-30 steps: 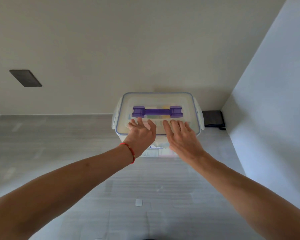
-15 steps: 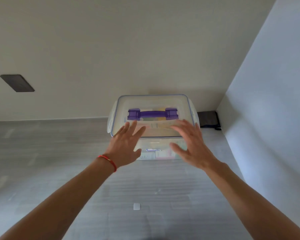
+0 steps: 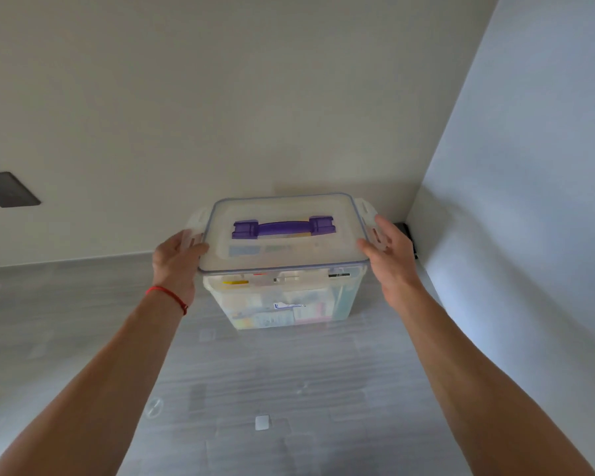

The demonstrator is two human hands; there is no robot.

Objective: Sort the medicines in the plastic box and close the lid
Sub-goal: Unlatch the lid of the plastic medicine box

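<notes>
So the clear plastic box (image 3: 282, 304) is sitting on the grey tabletop (image 3: 289, 389), pushed back near the corner where the two walls meet. The lid (image 3: 282, 249) with the purple handle (image 3: 284, 227) is on top, and you can see medicine packs (image 3: 279, 312) through the front wall. The left hand (image 3: 176, 262) is at the lid's left edge with its thumb on the lid and fingers curled around the left side latch (image 3: 193, 231). The right hand (image 3: 390, 255) does the same on the right side latch (image 3: 370, 221), thumb on the lid's near right corner. There's a red string (image 3: 167, 295) around the left wrist.
</notes>
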